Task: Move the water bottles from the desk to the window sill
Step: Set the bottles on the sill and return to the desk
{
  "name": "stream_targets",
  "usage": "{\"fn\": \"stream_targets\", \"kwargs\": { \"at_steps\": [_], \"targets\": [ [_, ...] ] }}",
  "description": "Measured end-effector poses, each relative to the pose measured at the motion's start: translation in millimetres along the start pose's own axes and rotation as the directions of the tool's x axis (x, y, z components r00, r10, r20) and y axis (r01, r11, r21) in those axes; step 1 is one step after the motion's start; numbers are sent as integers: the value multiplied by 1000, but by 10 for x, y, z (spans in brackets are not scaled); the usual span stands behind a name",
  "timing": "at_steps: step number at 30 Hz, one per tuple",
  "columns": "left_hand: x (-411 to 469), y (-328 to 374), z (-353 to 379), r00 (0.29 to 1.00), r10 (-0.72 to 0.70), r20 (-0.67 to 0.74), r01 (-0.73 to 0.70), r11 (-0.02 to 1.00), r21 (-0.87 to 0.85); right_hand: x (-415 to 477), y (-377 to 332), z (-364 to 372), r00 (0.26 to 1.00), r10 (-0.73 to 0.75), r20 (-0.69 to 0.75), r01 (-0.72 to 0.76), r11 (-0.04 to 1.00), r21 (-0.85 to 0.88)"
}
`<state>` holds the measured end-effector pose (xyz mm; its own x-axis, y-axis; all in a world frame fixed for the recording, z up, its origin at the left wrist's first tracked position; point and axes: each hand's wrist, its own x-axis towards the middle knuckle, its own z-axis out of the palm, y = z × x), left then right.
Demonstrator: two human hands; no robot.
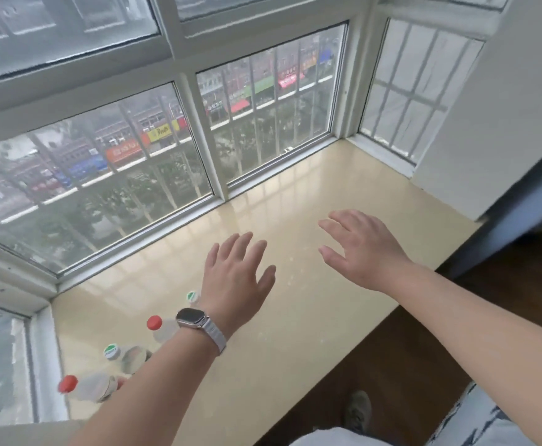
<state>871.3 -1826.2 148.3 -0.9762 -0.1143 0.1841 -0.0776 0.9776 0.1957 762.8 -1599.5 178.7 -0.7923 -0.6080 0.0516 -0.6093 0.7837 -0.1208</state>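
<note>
Both hands hover over the window sill (327, 194) with nothing in them. The left hand (237, 278) is held palm down, its fingers (231, 246) straight, slightly spread and released, their tips pointing toward the window glass (263, 107). The right hand (364, 252) is also palm down and relaxed; its fingers (343, 220) are loosely spread with the thumb out to the side, and they grasp nothing. It sits just to the right of the left fingertips and a little farther toward the glass. Whether either hand touches the sill surface cannot be told. The four water bottles are already on the sill, all behind the left fingers, on the wrist side and off to their left. They form a line running back along the left forearm: a near green-capped bottle (192, 296) just beside the wrist, then an upper red-capped bottle (154, 323), a lower green-capped bottle (112, 352) and a lower red-capped bottle (86, 386) near the sill's left end. Their clear bodies are partly hidden by the forearm; the caps face up. A watch (191, 318) with a pale band sits on the left wrist. Below the right forearm lie a dark wooden floor (391, 365) and a shoe (358, 412).
</note>
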Motion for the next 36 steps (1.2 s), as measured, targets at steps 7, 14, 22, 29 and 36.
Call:
{"fn": "stream_targets", "kwargs": {
  "at_steps": [7, 14, 22, 29, 36],
  "targets": [
    [767, 1249, 33, 984, 175, -42, -174, 984, 28, -357, 1297, -400, 990, 120, -72, -118, 993, 24],
    [1380, 2590, 263, 929, 370, -24, -369, 929, 20, -941, 2475, -724, 950, 278, -144, -277, 961, 31],
    [1714, 3822, 437, 810, 585, -32, -586, 810, -32, -1796, 3264, -923, 853, 474, -219, -483, 875, 13],
    [1827, 4648, 544, 670, 740, -59, -742, 667, -68, -2440, 3649, -1022, 721, 617, -314, -644, 765, 24],
    [2135, 5209, 756, 541, 836, -94, -841, 533, -95, -2705, 3938, -1021, 620, 715, -324, -750, 661, 22]
  ]
}}
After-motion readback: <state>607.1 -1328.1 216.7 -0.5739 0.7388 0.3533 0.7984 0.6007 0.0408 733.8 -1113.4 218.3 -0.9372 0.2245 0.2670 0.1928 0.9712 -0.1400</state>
